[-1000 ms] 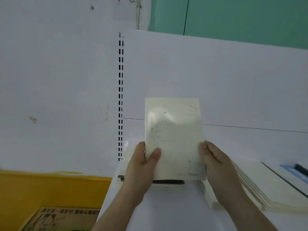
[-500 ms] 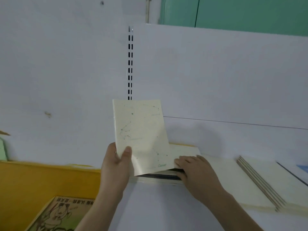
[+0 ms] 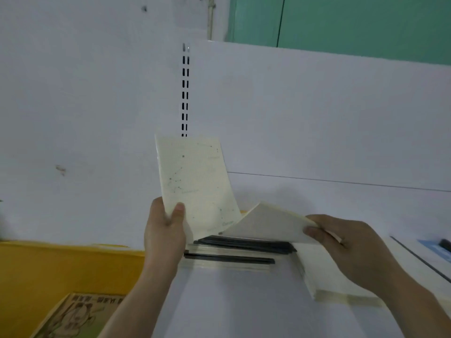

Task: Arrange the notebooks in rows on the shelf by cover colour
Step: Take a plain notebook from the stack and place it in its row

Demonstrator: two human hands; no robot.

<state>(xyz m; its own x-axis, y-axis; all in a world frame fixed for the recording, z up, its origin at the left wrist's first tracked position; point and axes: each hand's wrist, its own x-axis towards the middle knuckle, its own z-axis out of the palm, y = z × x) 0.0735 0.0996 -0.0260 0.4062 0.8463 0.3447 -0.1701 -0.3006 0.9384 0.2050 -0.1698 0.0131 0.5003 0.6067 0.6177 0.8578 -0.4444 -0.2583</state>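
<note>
Holding cream constellation notebook (image 3: 195, 184) upright over shelf (image 3: 244, 301), left hand (image 3: 164, 230) pinching lower edge. Right hand (image 3: 341, 245) pinching second cream notebook (image 3: 266, 223) off stack (image 3: 239, 252). Thin, floppy, light; grip near spine.

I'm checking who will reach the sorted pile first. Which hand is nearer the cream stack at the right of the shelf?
Right. The right hand hovers directly over the cream stack; the left hand is well off to its left.

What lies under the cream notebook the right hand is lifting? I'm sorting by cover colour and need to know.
Under the lifted cream notebook the stack shows dark and pale edges. Their cover faces are hidden, so only edge colours can be told.
</note>
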